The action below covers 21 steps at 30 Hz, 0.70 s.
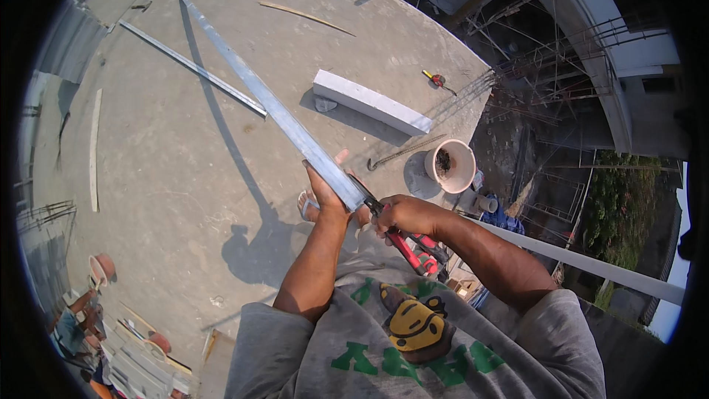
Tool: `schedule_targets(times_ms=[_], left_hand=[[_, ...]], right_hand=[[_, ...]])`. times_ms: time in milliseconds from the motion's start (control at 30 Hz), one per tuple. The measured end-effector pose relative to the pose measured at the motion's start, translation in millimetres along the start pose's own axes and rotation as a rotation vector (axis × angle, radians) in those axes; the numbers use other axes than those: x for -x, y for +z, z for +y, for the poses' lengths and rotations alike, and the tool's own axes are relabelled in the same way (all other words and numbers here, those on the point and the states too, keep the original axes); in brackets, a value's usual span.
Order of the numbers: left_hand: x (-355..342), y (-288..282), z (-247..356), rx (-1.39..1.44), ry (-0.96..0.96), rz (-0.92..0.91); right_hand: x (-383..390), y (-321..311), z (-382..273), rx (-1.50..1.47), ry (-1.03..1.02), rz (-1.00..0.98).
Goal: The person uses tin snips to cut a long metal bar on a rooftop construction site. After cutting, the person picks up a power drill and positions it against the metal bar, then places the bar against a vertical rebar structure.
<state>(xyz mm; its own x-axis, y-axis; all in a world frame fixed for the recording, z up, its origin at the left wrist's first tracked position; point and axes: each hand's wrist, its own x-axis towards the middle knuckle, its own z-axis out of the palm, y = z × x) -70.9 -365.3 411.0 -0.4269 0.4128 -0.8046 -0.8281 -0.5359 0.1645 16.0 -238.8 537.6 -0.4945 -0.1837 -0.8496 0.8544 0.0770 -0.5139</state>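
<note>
A long, shiny metal channel [277, 107] slants from my body up to the far left, raised above the concrete floor. My left hand [326, 191] is wrapped round it close to its near end. In my right hand [405, 216] is a pair of red-handled snips [413, 253], with the dark jaws at the channel's near end. Whether the blades bite into the metal is too small to tell. Part of the handles is hidden by my fingers.
Beyond lie a second metal channel [192, 66], a pale block beam [373, 103], a tape measure [437, 80] and a wooden strip [306, 17]. A bucket [461, 166] and hooked rod [402, 154] sit right. The slab's edge drops toward scaffolding [550, 66]. People [77, 325] are lower left.
</note>
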Motion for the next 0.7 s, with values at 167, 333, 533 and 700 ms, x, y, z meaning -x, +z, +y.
schedule_targets(times_ms=[167, 333, 533, 700], left_hand=[[25, 7, 10, -0.100, 0.034, 0.031], [53, 12, 33, -0.162, 0.090, 0.024], [89, 25, 72, -0.139, 0.212, -0.074], [118, 33, 104, -0.113, 0.347, -0.140]], right_hand=[[40, -16, 6, 0.228, -0.055, -0.146], [84, -21, 6, 0.846, -0.267, 0.386], [69, -13, -27, 1.156, -0.830, 0.631], [51, -7, -62, 1.274, -1.054, 0.585]])
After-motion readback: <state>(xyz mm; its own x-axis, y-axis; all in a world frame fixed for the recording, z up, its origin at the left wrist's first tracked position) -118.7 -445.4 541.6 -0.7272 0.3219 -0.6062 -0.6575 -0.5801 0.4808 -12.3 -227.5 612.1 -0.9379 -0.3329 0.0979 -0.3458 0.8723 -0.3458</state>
